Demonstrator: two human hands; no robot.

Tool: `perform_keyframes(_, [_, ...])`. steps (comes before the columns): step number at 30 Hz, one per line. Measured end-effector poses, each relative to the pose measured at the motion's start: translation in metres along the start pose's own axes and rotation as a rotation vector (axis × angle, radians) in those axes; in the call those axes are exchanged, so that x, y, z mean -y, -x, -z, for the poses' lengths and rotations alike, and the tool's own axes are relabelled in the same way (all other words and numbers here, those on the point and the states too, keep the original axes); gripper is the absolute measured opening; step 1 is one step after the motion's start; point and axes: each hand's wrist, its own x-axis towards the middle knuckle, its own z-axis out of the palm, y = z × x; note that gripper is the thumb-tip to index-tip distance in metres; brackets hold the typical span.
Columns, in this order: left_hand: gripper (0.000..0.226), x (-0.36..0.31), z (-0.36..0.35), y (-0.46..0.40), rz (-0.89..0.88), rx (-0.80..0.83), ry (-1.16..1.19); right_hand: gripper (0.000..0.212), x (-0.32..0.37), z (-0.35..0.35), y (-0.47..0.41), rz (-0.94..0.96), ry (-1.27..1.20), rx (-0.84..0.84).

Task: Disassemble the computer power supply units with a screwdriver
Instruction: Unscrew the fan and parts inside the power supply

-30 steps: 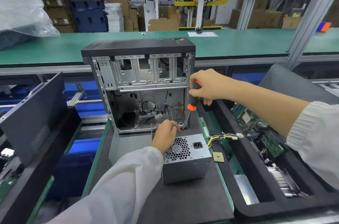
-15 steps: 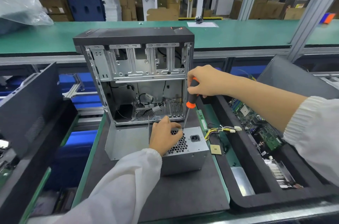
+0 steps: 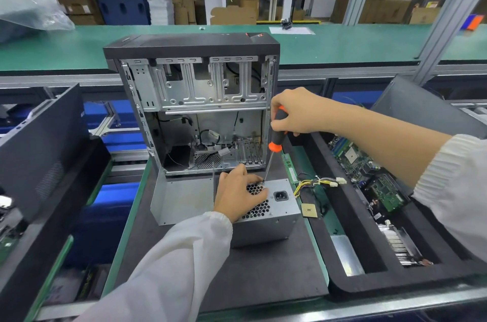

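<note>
Now unscrewing the power supply unit, which sits on the dark surface just in front of the open computer case.

My left hand presses flat over the fan grille, fingers relaxed, grasping nothing, likely to stop the box turning. My right hand has its grip clenched round the screwdriver, tip set at the top edge by my fingertips. Loose yellow cables trail right toward a tray of circuit boards.
</note>
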Motion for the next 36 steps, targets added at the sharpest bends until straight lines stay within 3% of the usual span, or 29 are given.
perform_keyframes(27, [0.032,-0.002,0.002,0.003,-0.001,0.014,0.015,0.013,-0.004,-0.006,0.002,0.020,0.040,-0.012])
perform_keyframes(29, [0.032,-0.002,0.002,0.002,0.002,0.015,0.011,0.024,0.000,-0.005,0.002,0.038,0.091,-0.004])
perform_keyframes(32, [0.033,-0.003,0.001,0.002,0.016,0.020,0.008,0.056,0.014,-0.006,0.003,0.059,0.218,-0.018])
perform_keyframes(36, [0.031,-0.002,0.000,0.001,0.023,0.019,0.012,0.062,0.029,-0.004,0.001,-0.031,0.602,-0.080])
